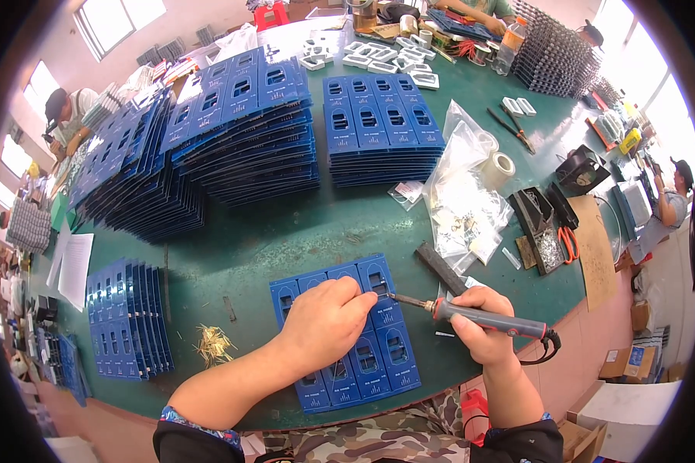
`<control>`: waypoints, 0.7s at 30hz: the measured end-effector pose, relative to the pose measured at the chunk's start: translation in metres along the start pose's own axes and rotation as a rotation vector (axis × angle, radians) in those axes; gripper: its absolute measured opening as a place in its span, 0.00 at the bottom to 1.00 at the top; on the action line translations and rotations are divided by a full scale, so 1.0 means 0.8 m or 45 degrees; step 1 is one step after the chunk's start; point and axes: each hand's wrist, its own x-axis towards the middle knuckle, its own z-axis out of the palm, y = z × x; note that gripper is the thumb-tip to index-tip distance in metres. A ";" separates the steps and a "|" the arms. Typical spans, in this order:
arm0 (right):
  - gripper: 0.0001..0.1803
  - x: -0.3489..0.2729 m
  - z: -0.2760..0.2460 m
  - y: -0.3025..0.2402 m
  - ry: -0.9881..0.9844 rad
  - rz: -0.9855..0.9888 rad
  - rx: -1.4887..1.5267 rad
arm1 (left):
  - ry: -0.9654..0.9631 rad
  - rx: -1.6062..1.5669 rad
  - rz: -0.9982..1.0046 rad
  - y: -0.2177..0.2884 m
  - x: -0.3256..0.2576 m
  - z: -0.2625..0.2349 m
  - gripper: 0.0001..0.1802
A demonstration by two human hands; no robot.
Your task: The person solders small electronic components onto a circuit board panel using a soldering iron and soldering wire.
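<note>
Green worktop (286,231), blue board panel (378,347). Left hand (324,320) pressed flat on the panel, right hand (479,328) grip wrapped round soldering iron (471,315). Risk: hot tip slips, burns fingers.

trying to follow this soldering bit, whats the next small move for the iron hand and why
Probably a short nudge of the soldering iron tip left onto the blue board panel. The right hand holds the iron with its tip just short of the left hand fingertips, which press on the panel's upper edge. The tip looks close to the spot being held, though actual contact cannot be told.
</note>
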 end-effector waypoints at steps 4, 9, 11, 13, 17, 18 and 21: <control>0.11 -0.007 0.000 0.002 0.072 0.173 0.127 | 0.014 -0.026 -0.022 0.000 0.000 -0.001 0.13; 0.11 -0.006 -0.001 -0.001 0.045 0.134 0.100 | 0.024 -0.022 0.009 0.000 0.000 -0.001 0.13; 0.11 -0.005 0.000 0.000 0.020 0.113 0.088 | 0.017 -0.010 0.011 0.001 0.000 0.000 0.13; 0.11 -0.005 0.000 0.002 0.012 0.061 0.070 | 0.017 -0.012 0.017 0.001 0.000 -0.001 0.13; 0.11 -0.002 0.000 0.004 0.004 0.050 0.070 | 0.000 0.002 0.010 0.002 0.000 -0.001 0.13; 0.10 -0.001 0.000 0.007 0.003 -0.028 0.029 | 0.001 0.002 0.015 0.002 0.000 -0.001 0.13; 0.10 0.000 0.000 0.007 0.001 -0.099 -0.002 | -0.007 0.007 0.015 0.003 0.000 -0.001 0.13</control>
